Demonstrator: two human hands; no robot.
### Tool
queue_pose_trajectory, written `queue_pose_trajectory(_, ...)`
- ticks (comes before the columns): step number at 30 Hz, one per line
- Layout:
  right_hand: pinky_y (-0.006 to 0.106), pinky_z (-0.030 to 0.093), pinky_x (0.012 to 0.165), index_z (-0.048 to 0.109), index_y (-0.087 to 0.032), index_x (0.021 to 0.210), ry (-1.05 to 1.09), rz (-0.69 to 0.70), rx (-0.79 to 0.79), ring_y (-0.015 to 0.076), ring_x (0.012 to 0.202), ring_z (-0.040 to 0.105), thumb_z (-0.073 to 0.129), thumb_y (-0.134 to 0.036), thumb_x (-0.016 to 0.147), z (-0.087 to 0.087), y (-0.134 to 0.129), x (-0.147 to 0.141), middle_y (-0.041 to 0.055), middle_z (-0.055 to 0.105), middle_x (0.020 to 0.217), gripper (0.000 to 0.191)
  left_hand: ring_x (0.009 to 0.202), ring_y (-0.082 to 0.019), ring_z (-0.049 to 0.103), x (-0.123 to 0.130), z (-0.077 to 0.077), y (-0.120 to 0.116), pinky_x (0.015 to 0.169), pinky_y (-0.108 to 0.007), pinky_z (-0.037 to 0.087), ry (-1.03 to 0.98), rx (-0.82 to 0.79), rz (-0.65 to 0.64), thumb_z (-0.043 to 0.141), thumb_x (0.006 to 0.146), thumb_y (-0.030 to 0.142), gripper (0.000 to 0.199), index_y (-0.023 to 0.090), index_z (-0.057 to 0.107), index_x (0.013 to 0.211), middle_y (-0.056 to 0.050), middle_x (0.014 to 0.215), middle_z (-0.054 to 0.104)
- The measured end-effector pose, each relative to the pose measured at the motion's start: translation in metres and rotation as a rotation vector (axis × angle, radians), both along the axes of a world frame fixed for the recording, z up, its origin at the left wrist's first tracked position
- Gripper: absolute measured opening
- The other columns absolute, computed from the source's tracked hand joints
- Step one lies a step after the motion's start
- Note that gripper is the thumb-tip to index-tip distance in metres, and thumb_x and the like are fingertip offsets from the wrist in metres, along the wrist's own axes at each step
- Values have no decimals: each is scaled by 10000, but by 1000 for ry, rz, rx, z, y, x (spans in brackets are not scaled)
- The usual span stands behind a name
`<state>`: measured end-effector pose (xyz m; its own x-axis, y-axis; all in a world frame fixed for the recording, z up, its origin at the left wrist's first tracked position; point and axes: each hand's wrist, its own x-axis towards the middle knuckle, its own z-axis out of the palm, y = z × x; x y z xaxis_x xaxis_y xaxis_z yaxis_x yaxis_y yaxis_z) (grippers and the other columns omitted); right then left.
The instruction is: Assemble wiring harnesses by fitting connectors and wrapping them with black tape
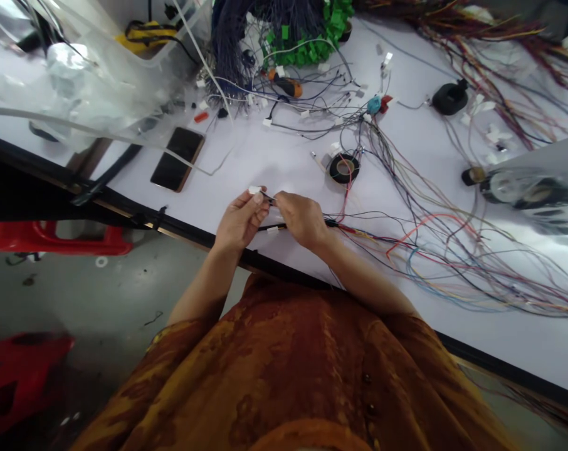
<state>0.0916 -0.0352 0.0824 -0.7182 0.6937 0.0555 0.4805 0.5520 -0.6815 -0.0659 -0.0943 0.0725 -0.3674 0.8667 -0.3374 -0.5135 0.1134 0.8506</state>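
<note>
Near the front edge of the white table, my left hand [241,219] pinches a small white connector [254,190] between thumb and fingers. Thin dark wires [268,197] run from it toward my right hand [301,218]. The right fingers are closed on those wires, close to the left fingertips; the exact grip is partly hidden. Beneath both hands passes a black-sleeved wire bundle [277,227] with a white tag, which fans out to the right into many coloured wires [420,250]. A roll of black tape [344,168] lies just beyond my right hand.
A phone [178,159] lies to the left, near a clear plastic bin [157,62]. Farther back are an orange-and-black tool [285,83], bundled dark wires with green tags [303,50], and a second black roll [450,98]. Red stools [53,238] stand on the floor at left.
</note>
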Motion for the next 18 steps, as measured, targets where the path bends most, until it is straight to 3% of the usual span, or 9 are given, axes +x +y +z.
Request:
queue_pose_trajectory(5,340,362,631,593,-208,1077,-205,25,132,219,791,601,390,-270,1050,-10,-8,-2,90,690,963,214,579,-14,623,9,-1,-2,560,-88,519,-91,-54,81,789,845,185,58,184,731,852,33,754,720)
queue_pose_trajectory(8,390,461,807,619,-194,1089,-247,-26,136,254,893,634,354,-177,1029,-13,-12,20,109,699,995,272,595,-22,649,5,-1,-4,582,-91,541,-73,11,179,840,804,229,144,171,723,863,26,780,732)
queue_pose_trajectory(10,459,468,967,647,-168,1112,-241,-68,160,288,1017,637,348,-146,1013,-17,-16,46,143,705,1073,315,587,-26,651,3,-3,-3,583,-95,546,-59,42,240,839,807,231,151,157,716,853,19,766,731)
queue_pose_trajectory(14,536,400,1177,659,-172,1288,-166,-226,152,341,1345,529,332,-192,1004,-22,-21,121,173,597,1435,433,567,-25,649,1,-11,1,581,-95,552,-43,34,289,801,841,193,114,153,694,836,23,731,721)
queue_pose_trajectory(18,518,456,1152,715,-272,1231,-76,-367,8,322,1292,609,520,-327,940,-11,-8,207,125,662,1365,354,577,-13,650,1,-19,3,603,-79,556,-61,46,313,824,821,206,157,159,675,832,34,738,720)
